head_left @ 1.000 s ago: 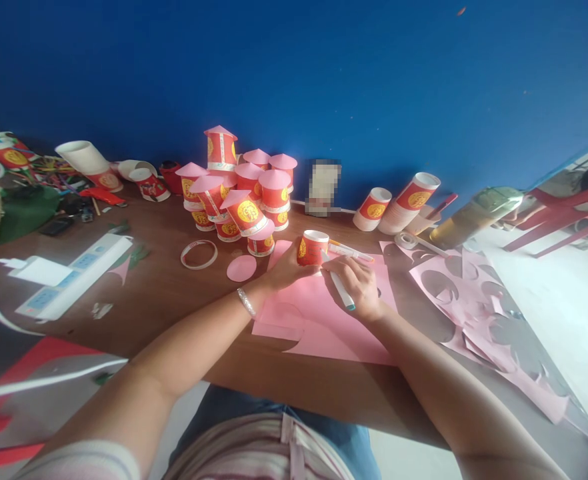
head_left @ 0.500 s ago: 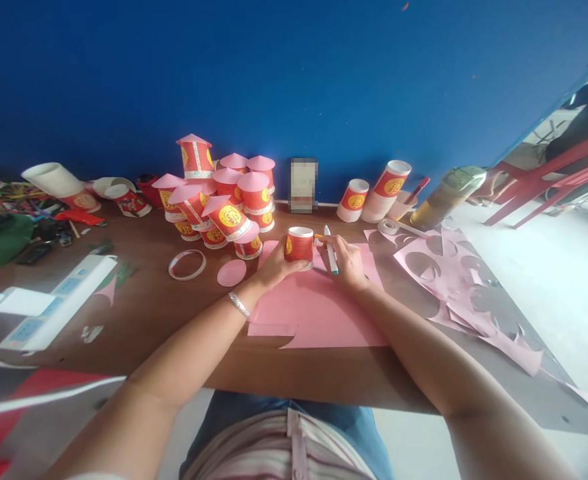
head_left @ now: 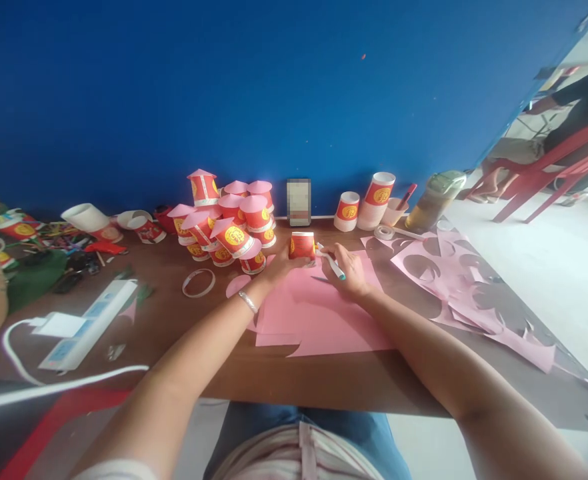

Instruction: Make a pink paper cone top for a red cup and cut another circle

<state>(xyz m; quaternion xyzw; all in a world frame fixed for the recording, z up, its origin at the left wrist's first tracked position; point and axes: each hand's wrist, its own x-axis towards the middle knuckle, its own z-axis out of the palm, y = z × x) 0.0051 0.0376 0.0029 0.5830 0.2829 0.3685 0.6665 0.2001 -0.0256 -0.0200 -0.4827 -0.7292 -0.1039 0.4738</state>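
Observation:
My left hand (head_left: pixel 280 268) is wrapped round the side of a red paper cup (head_left: pixel 302 246) with a yellow emblem and a white rim. It holds the cup just above a pink paper sheet (head_left: pixel 334 320); whether the base touches the sheet I cannot tell. In my right hand (head_left: pixel 350 268) is a white marker (head_left: pixel 331 263) with a teal end, its tip pointing at the cup's right side. A thin grey blade-like piece (head_left: pixel 320 279) lies on the sheet, partly under the right hand. Left of the left hand is a pink paper disc (head_left: pixel 238 285).
Stacked red cups with pink cone tops (head_left: pixel 234 235) stand at the back left. A tape ring (head_left: pixel 199 283) and a power strip (head_left: pixel 90 325) lie left. To the right are cut pink scraps (head_left: pixel 454 280), upright cups (head_left: pixel 347 211) and a jar (head_left: pixel 435 200). A person sits beyond.
My view has shifted, so the tabletop sits lower in it. The cup has tilted and its opening shows less. The marker leans further over in my right hand, its tip staying near the cup.

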